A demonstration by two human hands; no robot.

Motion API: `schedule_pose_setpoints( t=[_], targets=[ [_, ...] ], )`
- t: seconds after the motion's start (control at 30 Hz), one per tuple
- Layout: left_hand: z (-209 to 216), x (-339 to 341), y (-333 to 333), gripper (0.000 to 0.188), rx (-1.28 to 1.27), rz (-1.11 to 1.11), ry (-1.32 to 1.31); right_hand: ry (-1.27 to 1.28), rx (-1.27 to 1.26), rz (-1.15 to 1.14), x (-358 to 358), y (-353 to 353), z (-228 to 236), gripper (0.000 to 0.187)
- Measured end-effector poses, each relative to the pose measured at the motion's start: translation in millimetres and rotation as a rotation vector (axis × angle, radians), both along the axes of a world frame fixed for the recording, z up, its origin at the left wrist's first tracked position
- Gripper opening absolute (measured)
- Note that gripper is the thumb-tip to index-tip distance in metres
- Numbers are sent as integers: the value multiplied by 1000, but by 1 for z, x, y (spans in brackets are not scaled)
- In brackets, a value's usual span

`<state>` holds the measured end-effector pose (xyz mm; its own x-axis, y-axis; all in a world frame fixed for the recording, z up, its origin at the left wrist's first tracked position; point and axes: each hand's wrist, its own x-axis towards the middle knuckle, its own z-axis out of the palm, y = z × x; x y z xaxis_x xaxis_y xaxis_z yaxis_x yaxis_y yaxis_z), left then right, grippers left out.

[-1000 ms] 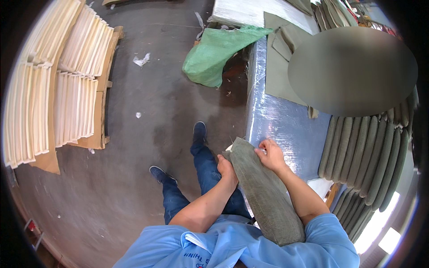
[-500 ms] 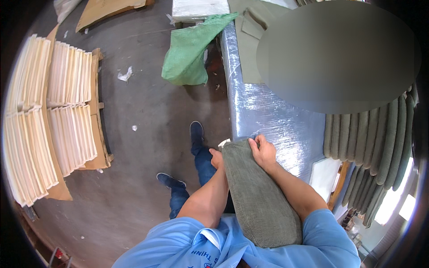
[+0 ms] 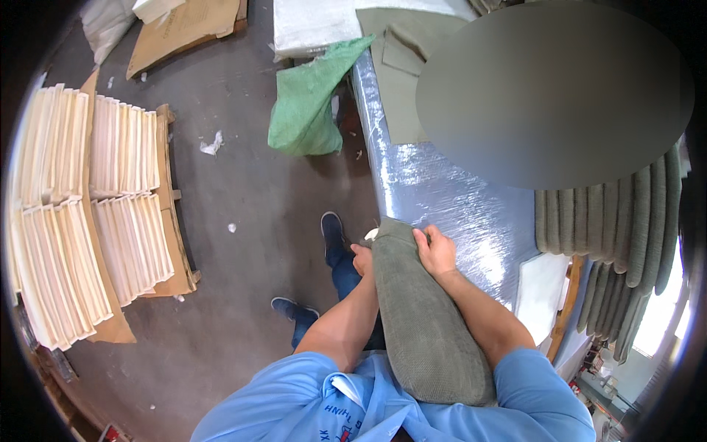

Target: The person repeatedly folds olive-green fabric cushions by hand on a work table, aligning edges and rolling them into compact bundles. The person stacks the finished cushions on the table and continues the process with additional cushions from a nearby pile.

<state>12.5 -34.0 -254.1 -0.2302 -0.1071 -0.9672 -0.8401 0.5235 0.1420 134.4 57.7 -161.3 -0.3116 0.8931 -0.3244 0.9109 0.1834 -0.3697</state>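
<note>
A long grey-green fabric cushion (image 3: 434, 331) leans against my body, its narrow far end over the table's near left corner. My left hand (image 3: 362, 258) is closed on the fabric at that end's left side, its fingers partly hidden. Beside it a bit of white filling (image 3: 371, 234) pokes out of the cover. On the opposite side, my right hand (image 3: 437, 252) pinches the cover's edge between thumb and fingers.
The table (image 3: 464, 199) is wrapped in shiny plastic, with flat grey-green fabric (image 3: 403, 110) on it. Several matching cushions (image 3: 589, 228) are stacked at right. A green sack (image 3: 305, 110) hangs by the table's left edge. Pale panels (image 3: 62, 272) stand on a pallet at left. A blurred oval hides the upper right.
The cover's far end has been pulled up and looks narrower and more bunched between my hands. Both hands keep their grip. The view has shifted slightly.
</note>
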Motion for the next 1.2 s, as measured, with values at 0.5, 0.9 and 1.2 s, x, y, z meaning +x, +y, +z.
schedule_pose_setpoints(
  t=[0.5, 0.9, 1.2],
  targets=[
    [85, -2, -75, 36, 595, -117, -159, 43, 19, -209, 29, -41, 7, 31],
    [42, 25, -52, 46, 393, 363, -199, -48, -107, -233, 23, -49, -14, 39],
    [10, 40, -41, 46, 299, 260, -154, -80, -51, -234, 12, -45, -26, 51]
  ],
)
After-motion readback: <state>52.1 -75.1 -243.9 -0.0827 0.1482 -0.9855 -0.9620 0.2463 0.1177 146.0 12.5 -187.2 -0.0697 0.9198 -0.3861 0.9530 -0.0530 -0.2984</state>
